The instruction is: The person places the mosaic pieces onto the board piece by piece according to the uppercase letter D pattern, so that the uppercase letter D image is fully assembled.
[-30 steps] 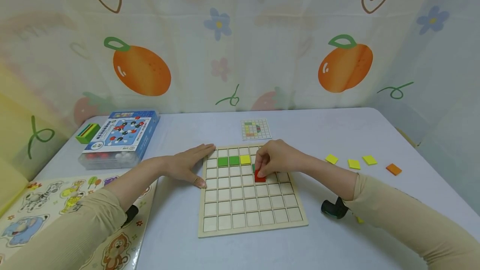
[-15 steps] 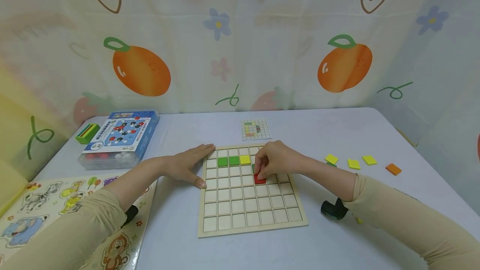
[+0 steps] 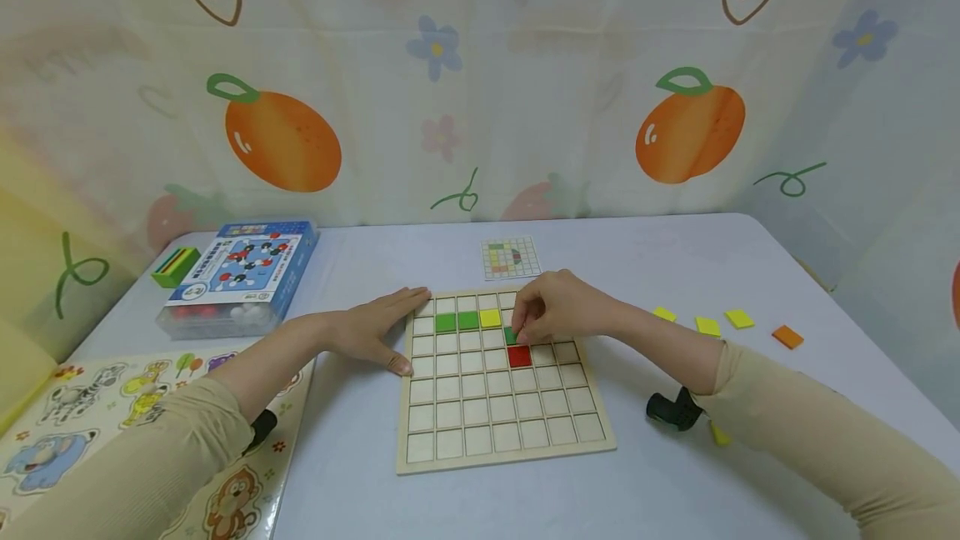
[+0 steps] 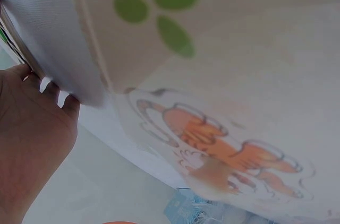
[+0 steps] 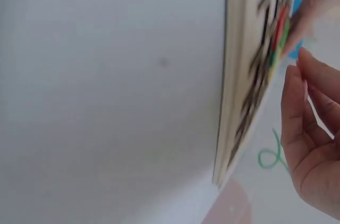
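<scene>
A wooden grid board (image 3: 504, 462) lies on the table in the head view. My left hand (image 3: 372, 330) rests along its left edge, fingers spread. My right hand (image 3: 561, 307) hovers over the upper right of the board, thumb and fingertips drawn together. In the right wrist view nothing shows between the fingertips. Just below them a red tile (image 3: 519, 356) lies flat in a cell. A green tile (image 3: 510, 336) sits in the cell behind it, partly covered by the fingers; whether they touch it I cannot tell. Farther left, two green tiles (image 3: 457, 322) and a yellow tile (image 3: 491, 318) form a row.
Behind the board lies a small pattern card (image 3: 511, 257). Loose yellow tiles (image 3: 707, 327) and an orange tile (image 3: 788, 338) are scattered at right. A clear-sided box (image 3: 247, 273), a green striped block (image 3: 176, 267) and an animal picture board (image 3: 157, 407) occupy the left.
The right fingertips pressed on the red tile earlier; they have let go and risen slightly away from it, leaving it lying in its cell. The left hand has stayed put.
</scene>
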`<state>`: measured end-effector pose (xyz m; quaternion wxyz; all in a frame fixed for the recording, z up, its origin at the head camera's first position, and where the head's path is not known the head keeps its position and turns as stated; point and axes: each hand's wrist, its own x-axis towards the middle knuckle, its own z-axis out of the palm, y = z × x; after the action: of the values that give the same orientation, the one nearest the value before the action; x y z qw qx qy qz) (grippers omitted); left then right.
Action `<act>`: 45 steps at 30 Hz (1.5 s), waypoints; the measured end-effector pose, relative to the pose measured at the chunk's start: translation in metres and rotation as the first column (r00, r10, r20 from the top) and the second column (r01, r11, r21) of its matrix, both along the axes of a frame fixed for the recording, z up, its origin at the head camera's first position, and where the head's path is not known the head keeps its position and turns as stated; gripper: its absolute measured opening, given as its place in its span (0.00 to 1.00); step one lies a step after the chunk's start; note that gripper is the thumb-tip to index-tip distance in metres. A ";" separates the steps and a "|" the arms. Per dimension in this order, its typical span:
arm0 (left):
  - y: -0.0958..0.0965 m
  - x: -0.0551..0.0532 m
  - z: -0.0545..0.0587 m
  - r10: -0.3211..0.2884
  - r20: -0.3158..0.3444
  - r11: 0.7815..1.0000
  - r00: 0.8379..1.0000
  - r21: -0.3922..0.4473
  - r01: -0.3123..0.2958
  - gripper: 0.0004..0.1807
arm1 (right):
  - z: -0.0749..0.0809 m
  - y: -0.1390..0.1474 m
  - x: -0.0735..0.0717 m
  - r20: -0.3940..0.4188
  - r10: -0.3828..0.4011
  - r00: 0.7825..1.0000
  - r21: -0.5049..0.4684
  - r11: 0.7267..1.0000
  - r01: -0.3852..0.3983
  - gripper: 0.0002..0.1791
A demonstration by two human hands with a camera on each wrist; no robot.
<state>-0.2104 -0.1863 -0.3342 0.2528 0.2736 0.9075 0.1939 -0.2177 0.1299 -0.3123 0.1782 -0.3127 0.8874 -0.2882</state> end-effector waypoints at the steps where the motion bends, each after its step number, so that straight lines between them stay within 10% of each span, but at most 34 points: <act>1: 0.000 0.000 0.000 0.000 0.000 1.000 1.000 0.001 0.000 0.63 | 0.002 0.002 -0.002 -0.004 -0.012 1.000 -0.001 1.000 0.012 0.04; 17: 0.000 0.000 0.001 -0.004 0.000 1.000 1.000 0.002 0.004 0.63 | 0.021 0.068 -0.020 -0.023 -0.147 0.989 0.056 0.987 0.148 0.07; 45: 0.001 0.000 -0.001 0.002 -0.012 1.000 1.000 -0.015 -0.002 0.63 | 0.003 0.163 -0.021 0.277 -0.040 0.960 0.130 0.991 0.004 0.21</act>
<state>-0.2103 -0.1857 -0.3354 0.2493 0.2721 0.9106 0.1858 -0.2391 0.2933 -0.3095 0.3178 -0.2471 0.8736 -0.2735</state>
